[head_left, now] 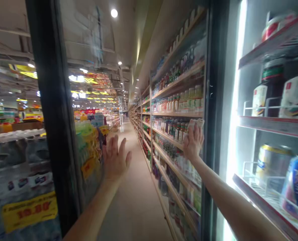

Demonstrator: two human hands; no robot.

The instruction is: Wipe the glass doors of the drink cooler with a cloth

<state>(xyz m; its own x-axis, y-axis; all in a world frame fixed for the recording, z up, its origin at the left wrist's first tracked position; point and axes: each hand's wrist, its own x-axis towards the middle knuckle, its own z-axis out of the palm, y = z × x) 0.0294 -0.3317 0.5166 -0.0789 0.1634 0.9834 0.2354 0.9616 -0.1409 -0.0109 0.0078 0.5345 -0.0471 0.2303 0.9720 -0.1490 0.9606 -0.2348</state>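
My left hand [115, 160] is open, fingers stretched upward, its palm flat against the edge of a glass door [88, 100] with a dark frame [50, 117] on the left. My right hand [192, 144] is closed on a white cloth [198, 123] and presses it against another glass pane [184, 83] beside a dark upright frame [214, 134]. Through that pane I see rows of bottles on store shelves.
A lit fridge interior [272, 124] at the right holds cans and bottles on wire-fronted shelves. Long wooden shelves of bottles [143, 130] run down a supermarket aisle [131, 187]. Stacked water packs with a yellow price tag [29, 211] stand at the left.
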